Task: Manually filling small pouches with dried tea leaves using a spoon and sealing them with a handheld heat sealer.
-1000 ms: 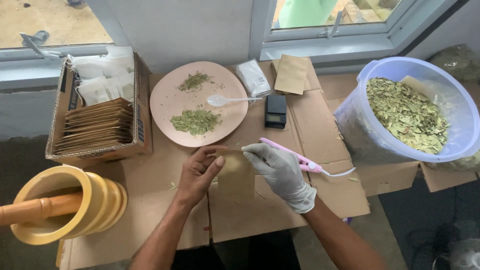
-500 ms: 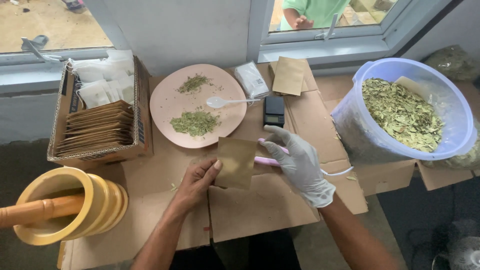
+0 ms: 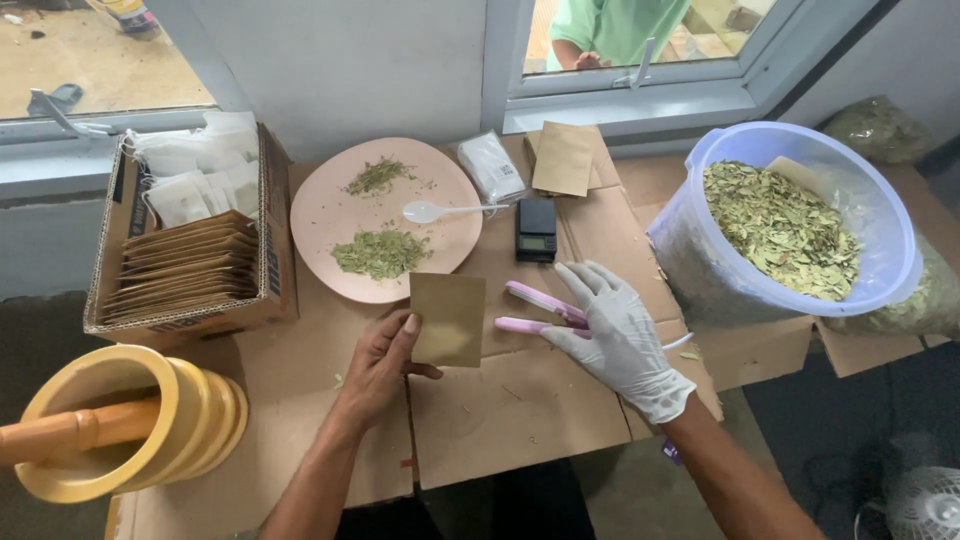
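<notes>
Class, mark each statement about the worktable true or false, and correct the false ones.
1. The left hand holds a brown pouch. True.
2. The right hand is bare. False: it wears a white glove.
3. The pink sealer lies under the right hand. True.
4. The white spoon lies in the tub of leaves. False: it rests on the pink plate.
5. The mortar is blue. False: it is yellow.
</notes>
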